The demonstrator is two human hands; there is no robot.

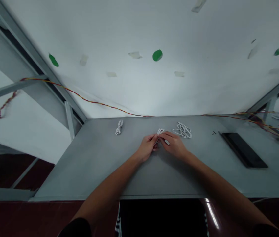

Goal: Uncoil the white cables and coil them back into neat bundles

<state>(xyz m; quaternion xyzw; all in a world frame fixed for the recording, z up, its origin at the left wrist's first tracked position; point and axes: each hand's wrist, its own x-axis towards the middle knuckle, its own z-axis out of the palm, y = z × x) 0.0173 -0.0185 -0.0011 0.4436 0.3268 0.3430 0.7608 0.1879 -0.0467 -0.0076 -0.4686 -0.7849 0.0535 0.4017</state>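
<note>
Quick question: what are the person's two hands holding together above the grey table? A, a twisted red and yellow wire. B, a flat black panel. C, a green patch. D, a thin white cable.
D: the left hand and right hand both pinch a thin white cable above the flat grey table.

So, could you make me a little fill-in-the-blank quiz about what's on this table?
The white cable between the left hand and right hand is one of ____ white cables on the grey table.
The neat small coil lies to the ____ of the hands.
The flat slab near the table's right end is ____.

Answers: three; left; black.
</note>
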